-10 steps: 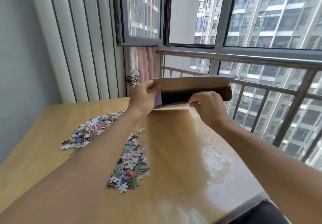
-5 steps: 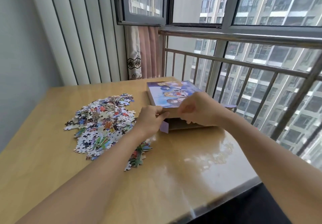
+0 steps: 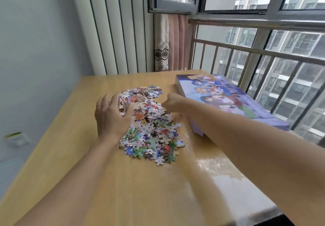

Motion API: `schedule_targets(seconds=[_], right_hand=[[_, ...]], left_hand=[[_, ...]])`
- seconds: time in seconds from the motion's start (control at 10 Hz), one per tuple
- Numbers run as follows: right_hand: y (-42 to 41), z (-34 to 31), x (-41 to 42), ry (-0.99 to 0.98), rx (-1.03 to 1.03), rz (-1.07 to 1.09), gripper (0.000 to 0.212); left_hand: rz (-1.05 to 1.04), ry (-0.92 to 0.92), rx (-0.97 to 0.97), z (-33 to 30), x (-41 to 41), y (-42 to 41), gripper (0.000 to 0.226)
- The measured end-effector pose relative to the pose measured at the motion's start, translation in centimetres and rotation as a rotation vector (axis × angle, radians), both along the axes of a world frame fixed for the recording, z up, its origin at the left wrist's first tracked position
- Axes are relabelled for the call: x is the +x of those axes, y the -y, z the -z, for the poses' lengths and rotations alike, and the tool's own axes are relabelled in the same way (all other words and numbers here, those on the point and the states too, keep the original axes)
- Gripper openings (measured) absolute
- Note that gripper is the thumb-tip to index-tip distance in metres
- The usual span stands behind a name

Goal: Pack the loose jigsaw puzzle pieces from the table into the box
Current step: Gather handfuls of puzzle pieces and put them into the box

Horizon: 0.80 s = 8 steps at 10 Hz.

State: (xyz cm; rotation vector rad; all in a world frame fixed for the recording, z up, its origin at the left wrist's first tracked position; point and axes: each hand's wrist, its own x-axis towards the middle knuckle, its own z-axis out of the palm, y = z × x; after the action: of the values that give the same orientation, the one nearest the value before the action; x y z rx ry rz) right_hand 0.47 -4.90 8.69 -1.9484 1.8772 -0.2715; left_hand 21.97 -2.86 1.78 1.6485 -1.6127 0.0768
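Both hands gathered the loose pieces for the first scoop

Nearest on the tabletop point(image 3: 73, 155) lay the heap of puzzle pieces point(image 3: 151, 125); the left hand point(image 3: 110, 115) rested flat on its left edge, fingers straight and holding nothing, while the right hand point(image 3: 173, 102) reached to its far right side with fingers curled, whether round any pieces I could not tell. Beyond, just right of the heap, sat the box point(image 3: 228, 101), picture side up. Best, I judged, to cup both hands inward, squeeze the heap compact, and lift modest handfuls so none spilled.
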Motion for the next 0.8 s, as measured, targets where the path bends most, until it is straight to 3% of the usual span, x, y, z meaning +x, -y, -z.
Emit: schedule_targets(seconds=[0.1,0.2,0.3,0.4,0.5,0.6,0.8], right_hand=[[2.5,2.2,0.7,0.074,0.023,0.041,0.013],[3.4,3.4,1.8,0.109,-0.01,0.122,0.034],[4.4,3.9,3.2,0.16,-0.015,0.125,0.039],[5.1,3.1,3.6,0.369,0.024,0.168,0.045],[5.3,1.5,4.3,0.408,0.154,0.168,0.077],[5.5,0.6,5.7,0.301,0.315,0.082,0.099],[5.5,1.7,6.3,0.149,0.421,0.099,0.087]], left_hand=[[-0.07,-0.17,0.27,1.9,2.5,1.0,0.072],[0.005,-0.232,0.399,2.2,3.0,2.6,0.079],[0.07,-0.076,0.439,2.5,2.4,3.3,0.077],[0.085,-0.035,0.401,2.7,2.2,3.3,0.076],[0.105,-0.035,0.346,2.6,2.0,3.1,0.074],[0.162,-0.018,0.291,2.6,1.7,2.8,0.071],[0.301,-0.093,0.319,2.6,1.8,3.1,0.075]])
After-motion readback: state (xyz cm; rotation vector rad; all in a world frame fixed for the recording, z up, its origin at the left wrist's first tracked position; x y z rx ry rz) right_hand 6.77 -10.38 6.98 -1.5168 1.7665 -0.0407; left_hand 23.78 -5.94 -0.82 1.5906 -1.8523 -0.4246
